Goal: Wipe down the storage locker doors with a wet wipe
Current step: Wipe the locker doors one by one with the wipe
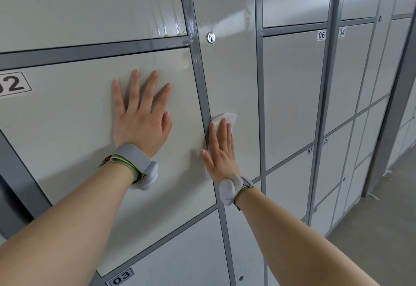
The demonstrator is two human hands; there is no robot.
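left hand [140, 123] flat on locker door [67, 132], right hand [221, 150] pressing wet wipe [227, 118]

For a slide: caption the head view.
Right hand presses wet wipe to locker door; left hand flat on door 02.

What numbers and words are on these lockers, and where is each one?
"02", zero partly cut off: left tag, on the door under the left hand.
"03": bottom tag, one locker down.
"06": top tag, right of the keyhole lock.
"34": top-right tag, next bank.
"07": lower tag, below 06.
"35": lower-right tag, below 34.
Keyhole lock's marking: too small to read.
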